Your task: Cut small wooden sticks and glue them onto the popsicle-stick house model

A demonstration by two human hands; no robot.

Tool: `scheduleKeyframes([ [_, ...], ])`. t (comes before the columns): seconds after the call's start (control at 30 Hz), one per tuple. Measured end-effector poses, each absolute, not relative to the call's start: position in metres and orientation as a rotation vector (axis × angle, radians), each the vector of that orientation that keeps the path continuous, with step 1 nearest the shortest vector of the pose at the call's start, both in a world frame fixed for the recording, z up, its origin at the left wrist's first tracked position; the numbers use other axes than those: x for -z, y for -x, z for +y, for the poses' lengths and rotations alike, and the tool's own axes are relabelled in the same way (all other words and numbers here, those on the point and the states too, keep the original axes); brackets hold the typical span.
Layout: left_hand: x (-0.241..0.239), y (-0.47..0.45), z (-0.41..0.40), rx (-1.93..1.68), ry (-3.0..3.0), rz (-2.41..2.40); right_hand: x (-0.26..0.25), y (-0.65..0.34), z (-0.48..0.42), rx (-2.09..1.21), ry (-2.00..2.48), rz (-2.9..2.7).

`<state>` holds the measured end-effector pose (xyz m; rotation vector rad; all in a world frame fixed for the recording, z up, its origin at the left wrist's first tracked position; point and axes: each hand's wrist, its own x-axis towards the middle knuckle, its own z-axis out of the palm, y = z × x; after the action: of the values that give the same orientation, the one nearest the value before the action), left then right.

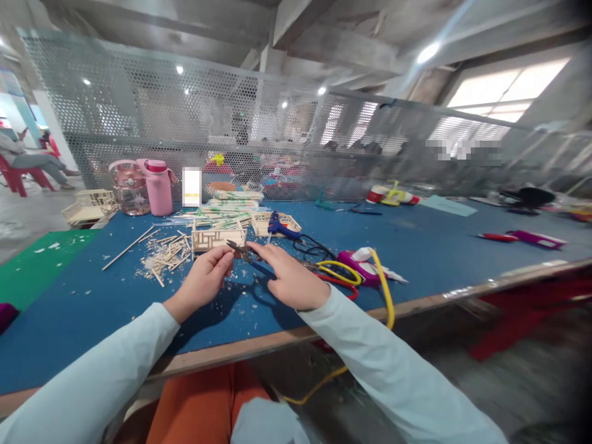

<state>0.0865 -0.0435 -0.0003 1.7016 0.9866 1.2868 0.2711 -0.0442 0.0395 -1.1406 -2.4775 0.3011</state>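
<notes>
In my right hand (293, 277) is a pair of pliers (244, 251) with dark jaws and blue handles, the jaws pointing left. Beside the jaws, my left hand (203, 282) is closed in a pinch, and whatever its fingers hold is too small or hidden to make out. Just beyond both hands stands a small frame of wooden sticks (217, 238). Cut stick pieces (167, 258) lie heaped to its left among crumbs. A blue glue gun (283, 227) rests against a second stick frame (261, 223) behind the pliers.
Scissors with yellow and red handles (340, 271), a purple power strip (363, 268) and a yellow cable (383, 290) lie right of my hands. Bundled sticks (231, 206), a pink bottle (160, 191) and a clear bottle (133, 192) stand before the perforated metal screen (185, 117).
</notes>
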Motion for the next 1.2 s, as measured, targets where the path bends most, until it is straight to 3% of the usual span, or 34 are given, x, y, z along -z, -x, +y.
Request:
scheduleKeyframes([
  [0.73, 0.001, -0.089, -0.045, -1.263, -1.806, 1.047, -0.016, -0.265, -0.034, -0.142, 1.085, -2.405],
  [1.03, 0.000, -0.088, -0.045, -1.297, -1.783, 1.154, -0.009, -0.250, -0.036, 0.201, 1.212, -2.270],
  [1.2, -0.004, -0.086, -0.047, -1.348, -1.963, 1.228, -0.008, -0.249, -0.036, 0.091, 1.206, -2.264],
])
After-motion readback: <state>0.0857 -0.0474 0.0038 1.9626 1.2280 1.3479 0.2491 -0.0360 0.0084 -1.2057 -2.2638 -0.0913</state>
